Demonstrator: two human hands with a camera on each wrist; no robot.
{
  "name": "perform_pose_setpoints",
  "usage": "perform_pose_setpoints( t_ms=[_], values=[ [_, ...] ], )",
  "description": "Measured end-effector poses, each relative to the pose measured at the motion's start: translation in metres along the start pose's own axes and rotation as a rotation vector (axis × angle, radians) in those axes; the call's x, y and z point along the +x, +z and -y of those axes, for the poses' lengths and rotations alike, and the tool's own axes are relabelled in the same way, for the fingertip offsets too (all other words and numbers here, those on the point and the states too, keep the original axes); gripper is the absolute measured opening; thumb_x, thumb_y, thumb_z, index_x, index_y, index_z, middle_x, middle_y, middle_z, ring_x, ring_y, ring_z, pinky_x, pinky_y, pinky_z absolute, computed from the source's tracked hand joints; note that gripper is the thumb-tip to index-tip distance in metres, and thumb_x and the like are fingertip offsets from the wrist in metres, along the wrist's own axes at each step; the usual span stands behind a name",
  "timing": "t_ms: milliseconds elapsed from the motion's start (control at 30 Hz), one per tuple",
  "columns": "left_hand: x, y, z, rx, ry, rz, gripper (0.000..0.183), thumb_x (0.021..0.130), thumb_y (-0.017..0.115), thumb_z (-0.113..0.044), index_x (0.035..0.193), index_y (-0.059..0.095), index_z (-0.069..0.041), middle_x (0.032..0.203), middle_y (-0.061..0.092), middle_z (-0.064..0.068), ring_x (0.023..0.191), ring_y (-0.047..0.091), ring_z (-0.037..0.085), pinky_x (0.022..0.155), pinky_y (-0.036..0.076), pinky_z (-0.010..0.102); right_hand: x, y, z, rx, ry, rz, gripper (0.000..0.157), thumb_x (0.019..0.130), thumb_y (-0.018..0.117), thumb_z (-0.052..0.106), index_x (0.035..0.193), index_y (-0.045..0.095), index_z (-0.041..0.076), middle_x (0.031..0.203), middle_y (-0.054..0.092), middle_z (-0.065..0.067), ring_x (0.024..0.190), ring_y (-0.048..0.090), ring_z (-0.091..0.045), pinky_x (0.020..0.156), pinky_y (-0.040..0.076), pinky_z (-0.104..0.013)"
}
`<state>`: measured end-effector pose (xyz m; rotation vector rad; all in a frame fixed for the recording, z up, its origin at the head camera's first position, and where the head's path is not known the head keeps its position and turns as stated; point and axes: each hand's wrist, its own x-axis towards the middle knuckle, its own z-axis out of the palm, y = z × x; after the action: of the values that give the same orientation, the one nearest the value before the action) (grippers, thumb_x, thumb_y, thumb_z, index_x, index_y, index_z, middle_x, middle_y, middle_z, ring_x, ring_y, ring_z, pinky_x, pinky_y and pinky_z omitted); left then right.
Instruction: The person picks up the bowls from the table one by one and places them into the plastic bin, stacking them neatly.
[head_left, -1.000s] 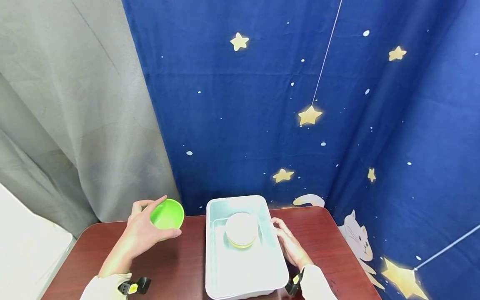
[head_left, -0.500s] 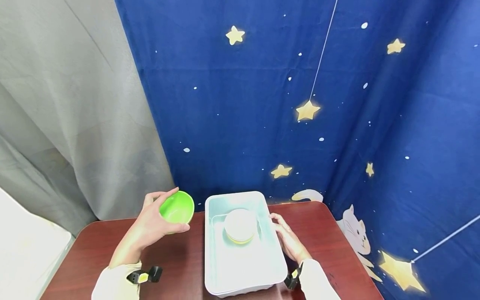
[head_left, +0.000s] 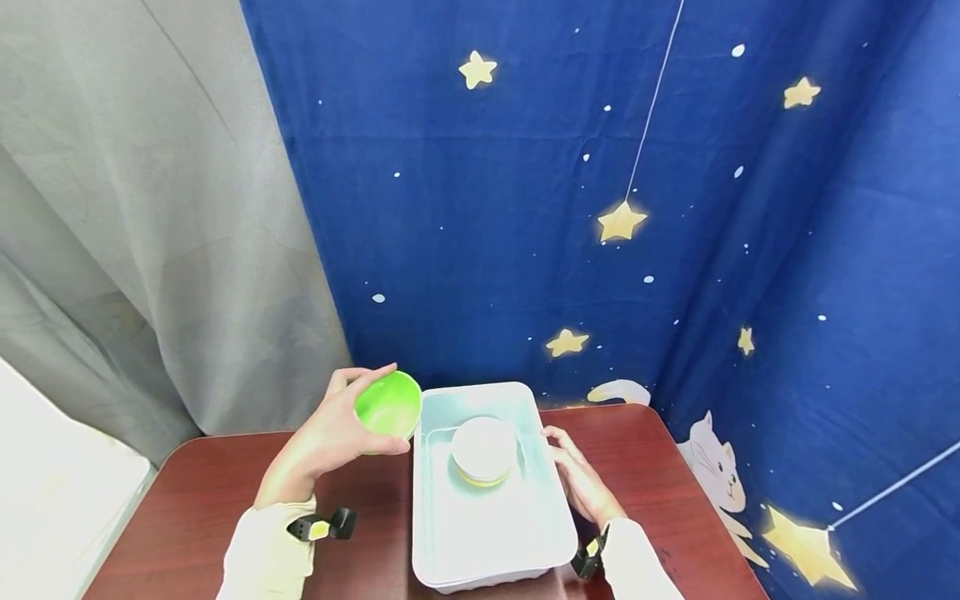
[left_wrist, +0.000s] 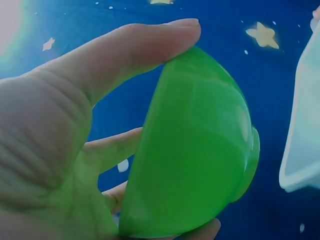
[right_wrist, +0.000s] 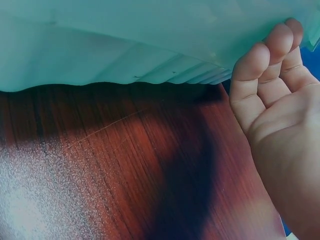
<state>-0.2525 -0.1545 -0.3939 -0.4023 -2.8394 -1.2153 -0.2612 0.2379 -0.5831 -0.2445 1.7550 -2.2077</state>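
My left hand holds a green bowl by opposite sides of its rim, thumb on one side and fingers on the other. The bowl is tilted on its side in the air, its base turned toward the bin in the left wrist view. In the head view it overlaps the left rim of a pale blue-green plastic bin. Inside the bin sits a round white bowl-like piece with a yellow band below it. My right hand rests its fingertips against the bin's right outer wall; the thumb is hidden.
The bin stands on a dark red wooden table. A blue star-patterned curtain and a grey curtain hang close behind the table. A white surface lies at the far left.
My left hand has carried the green bowl rightward and slightly up, up to the bin's left rim. The right hand and the bin stay in place.
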Motion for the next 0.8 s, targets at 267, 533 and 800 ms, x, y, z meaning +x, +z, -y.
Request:
perform_pose_setpoints(
  t_ms=[267,533,800],
  values=[
    [0.014,0.013,-0.019,-0.020,0.008,0.028,0.108,0.061,0.096,-0.043,0.154,0.046,-0.025,0.147,0.034,0.015,0.128,0.048,0.037,0.098,0.048,0.048,0.001,-0.001,0.000,0.001,-0.009,0.013,0.025,0.107,0.048,0.024,0.131,0.041,0.026,0.122,0.062,-0.002,0.104,0.068,-0.017,0.085,0.058,-0.034],
    [0.027,0.035,-0.030,-0.134,-0.043,0.065,0.107,0.061,0.098,-0.037,0.154,0.045,-0.029,0.148,0.032,0.012,0.133,0.045,0.037,0.107,0.044,0.055,0.002,-0.002,-0.003,0.009,-0.026,0.026,0.025,0.107,0.047,0.024,0.130,0.041,0.027,0.124,0.060,-0.002,0.106,0.068,-0.019,0.086,0.058,-0.035],
    [0.036,0.055,-0.039,-0.192,-0.051,0.044,0.108,0.058,0.100,-0.031,0.152,0.048,-0.031,0.148,0.033,0.012,0.134,0.044,0.036,0.108,0.042,0.054,0.001,-0.002,-0.003,0.002,-0.027,0.026,0.025,0.107,0.047,0.024,0.130,0.040,0.027,0.124,0.061,-0.003,0.108,0.068,-0.020,0.087,0.057,-0.036]
  ],
)
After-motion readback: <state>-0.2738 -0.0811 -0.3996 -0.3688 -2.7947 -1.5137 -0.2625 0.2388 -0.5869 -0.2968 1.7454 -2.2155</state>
